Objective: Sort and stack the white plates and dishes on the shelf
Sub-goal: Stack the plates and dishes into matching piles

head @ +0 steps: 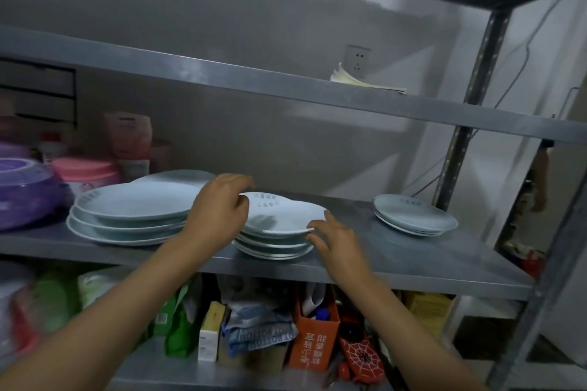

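Observation:
On the metal shelf (413, 251) stand three stacks of white plates. A stack of large plates (133, 209) sits at the left. In the middle is a stack of small dishes (276, 244), and its top dish (282, 216) is held at both sides. My left hand (222, 206) grips the dish's left rim with thumb and fingers curled over it. My right hand (330, 235) pinches its right front rim. A short stack of small plates (413, 214) lies at the right.
Purple and pink plastic containers (28, 187) crowd the shelf's left end behind the large plates. A paper pad (365, 81) lies on the shelf above. Boxes, bags and an orange box (314, 343) fill the shelf below. An upright post (467, 111) stands at right.

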### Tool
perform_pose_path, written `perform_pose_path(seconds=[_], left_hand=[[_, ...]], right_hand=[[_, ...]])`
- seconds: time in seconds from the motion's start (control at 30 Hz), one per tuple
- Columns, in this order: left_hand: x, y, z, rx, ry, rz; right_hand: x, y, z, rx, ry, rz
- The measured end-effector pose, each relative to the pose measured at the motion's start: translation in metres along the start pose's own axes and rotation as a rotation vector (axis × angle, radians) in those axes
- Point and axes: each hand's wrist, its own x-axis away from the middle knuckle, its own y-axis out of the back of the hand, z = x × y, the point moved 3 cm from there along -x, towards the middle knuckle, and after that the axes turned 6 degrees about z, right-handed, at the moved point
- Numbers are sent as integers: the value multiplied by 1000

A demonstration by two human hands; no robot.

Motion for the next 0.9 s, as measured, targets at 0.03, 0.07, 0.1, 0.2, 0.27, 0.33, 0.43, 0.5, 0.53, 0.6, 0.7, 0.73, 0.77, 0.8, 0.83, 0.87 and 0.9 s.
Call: perform_pose_path(seconds=[0.03, 0.07, 0.1, 0.2, 0.27, 0.33, 0.43, 0.5, 0.53, 0.6, 0.7, 0.73, 0.77, 0.8, 0.83, 0.87, 0.9], left_hand=[[1, -3, -1, 2, -5, 12], [1, -6, -2, 4, -7, 18], [0, -10, -4, 3, -13, 22], [-3, -20, -14, -6, -49, 27], [-8, -27, -24, -4, -72, 41], [-12, -36, -35, 11, -95, 57], [-19, -54, -57, 44, -144, 77], [-24, -66, -71, 67, -188, 95], [-26, -73, -79, 74, -212, 106], [-29, -88, -95, 85, -255, 129], [-31, -115, -122, 113, -304, 165], [-33, -125, -130, 120, -325, 172], [-35, -136, -138, 122, -351, 182], [-37, -149, -144, 126, -381, 198], [-39, -160, -150, 129, -409, 213], [-44, -173, -156, 132, -431, 231], [-49, -185, -163, 127, -446, 251]], right_hand=[[1, -1, 0, 0, 3, 3], [1, -3, 1, 1, 0, 2], [2, -3, 1, 4, -9, -3], [6, -3, 1, 53, -41, -15], [7, -2, 1, 85, -58, -7], [7, 1, 3, 104, -64, 29], [13, 12, -1, 151, -74, 40], [20, 27, -11, 205, -73, -1], [25, 36, -20, 234, -88, -24], [35, 54, -45, 284, -140, -63], [49, 81, -94, 305, -241, -136], [54, 90, -109, 304, -278, -166], [59, 98, -124, 298, -318, -192], [64, 106, -137, 289, -358, -214], [67, 111, -148, 280, -394, -232], [70, 117, -160, 286, -430, -248], [71, 122, -171, 296, -466, -258]])
